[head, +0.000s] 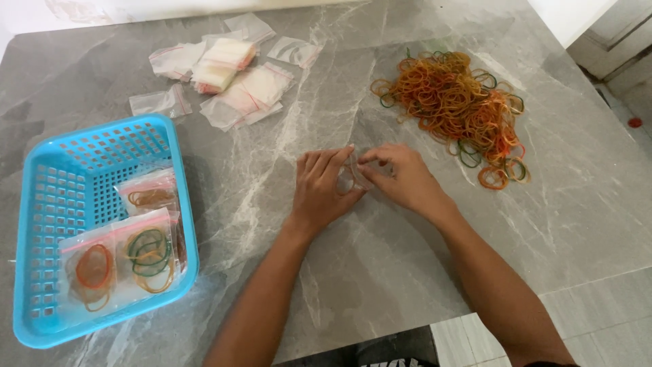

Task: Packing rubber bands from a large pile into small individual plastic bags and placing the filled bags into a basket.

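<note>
Two hands at work: left hand (319, 187) and right hand (401, 178) meet at the middle of the grey marble-patterned table (380, 272), fingertips touching across a small clear bag (352, 178).
Grip, left: fingers curled narrowly, pinching one edge of the clear bag.
Grip, right: thumb and forefinger closed on the opposite edge; whether any band lies inside cannot be told, as the film is nearly invisible.
Supply: loose pile of rubber bands (455, 109), mostly orange with some green, lies near the right hand, just beyond it.
Empty stock: heap of flat zip bags (227, 75) with red seal strips, at the far left of the table, well apart from both hands.
Finished pieces: blue basket (41, 204) at the left edge holds filled bags (125, 261), each showing a few coiled bands.
Technique note: a clean opening probably calls for pulling the two lips apart evenly, with the mouth turned towards the pile.
</note>
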